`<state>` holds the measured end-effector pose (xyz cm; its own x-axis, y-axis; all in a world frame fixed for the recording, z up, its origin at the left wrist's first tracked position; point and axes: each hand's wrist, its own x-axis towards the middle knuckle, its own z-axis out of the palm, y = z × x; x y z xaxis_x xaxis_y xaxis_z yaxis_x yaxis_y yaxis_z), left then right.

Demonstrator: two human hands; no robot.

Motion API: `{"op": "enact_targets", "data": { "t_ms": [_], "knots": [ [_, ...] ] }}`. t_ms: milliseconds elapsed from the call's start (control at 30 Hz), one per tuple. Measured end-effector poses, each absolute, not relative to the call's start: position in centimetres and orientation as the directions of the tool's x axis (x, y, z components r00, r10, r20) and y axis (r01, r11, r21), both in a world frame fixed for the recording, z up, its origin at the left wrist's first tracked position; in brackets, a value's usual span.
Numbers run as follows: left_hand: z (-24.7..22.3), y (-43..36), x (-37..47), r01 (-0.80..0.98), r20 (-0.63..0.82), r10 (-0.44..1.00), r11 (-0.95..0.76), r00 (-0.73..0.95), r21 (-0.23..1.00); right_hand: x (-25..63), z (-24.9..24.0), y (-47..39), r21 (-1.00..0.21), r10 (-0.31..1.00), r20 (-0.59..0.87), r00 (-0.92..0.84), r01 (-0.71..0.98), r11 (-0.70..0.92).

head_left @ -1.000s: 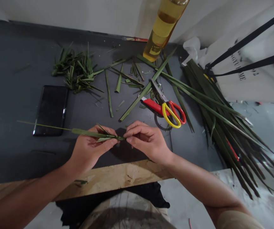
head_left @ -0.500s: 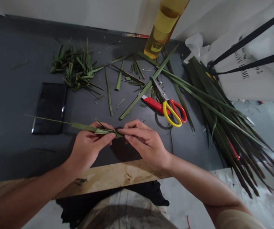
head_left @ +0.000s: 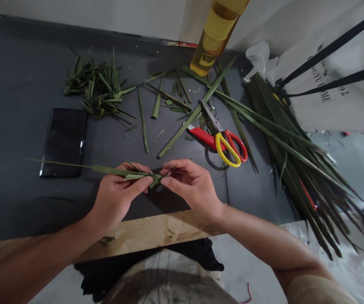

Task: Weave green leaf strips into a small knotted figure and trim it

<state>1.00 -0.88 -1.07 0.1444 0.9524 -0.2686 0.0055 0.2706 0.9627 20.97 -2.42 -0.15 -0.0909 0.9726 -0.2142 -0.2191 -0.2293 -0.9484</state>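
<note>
My left hand [head_left: 120, 192] is closed round a folded green leaf piece [head_left: 110, 170], pinched between thumb and fingers. A long thin strand runs out of the piece to the left, over a black phone [head_left: 64, 142]. At the piece's right end, my right hand [head_left: 191, 188] has its thumb and fingertips closed on the small knotted part [head_left: 156, 180]. The fingertips partly hide that part. Scissors [head_left: 228, 147] with one yellow and one red handle lie right of my hands, across a red cutter [head_left: 202, 137].
A heap of leaf scraps [head_left: 98, 86] lies at the back left. Behind the scissors stands a yellow bottle [head_left: 216, 38]. Long leaves [head_left: 289, 147] spread over the table's right side, beside a white bag [head_left: 337, 84]. A wooden strip [head_left: 166, 230] forms the front edge.
My right hand's fingers have shifted and curled at the leaf piece, and more of its knotted end shows. My left hand keeps its hold. The view has moved slightly.
</note>
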Motion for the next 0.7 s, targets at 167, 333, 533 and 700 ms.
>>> {"op": "enact_targets", "data": {
  "t_ms": [167,333,533,700],
  "knots": [
    [-1.0,-0.8,1.1,-0.050,-0.279,0.951,0.287,0.133,0.956,20.8,0.1,-2.6,-0.998,0.998,-0.038,-0.050,-0.039,-0.040],
    [-0.7,-0.8,1.5,-0.075,-0.291,0.949,0.301,0.120,0.951,20.0,0.0,-2.8,-0.919,0.959,0.282,-0.008,0.285,0.272],
    [-0.8,-0.7,1.2,-0.063,-0.282,0.945,0.295,0.165,0.953,20.0,-0.1,-2.9,-0.889,0.931,0.357,-0.071,0.280,0.363],
    [-0.8,-0.9,1.2,-0.105,-0.277,0.938,0.303,0.209,0.947,19.9,-0.4,-2.7,-0.871,0.916,0.394,-0.070,0.290,0.397]
  ]
}}
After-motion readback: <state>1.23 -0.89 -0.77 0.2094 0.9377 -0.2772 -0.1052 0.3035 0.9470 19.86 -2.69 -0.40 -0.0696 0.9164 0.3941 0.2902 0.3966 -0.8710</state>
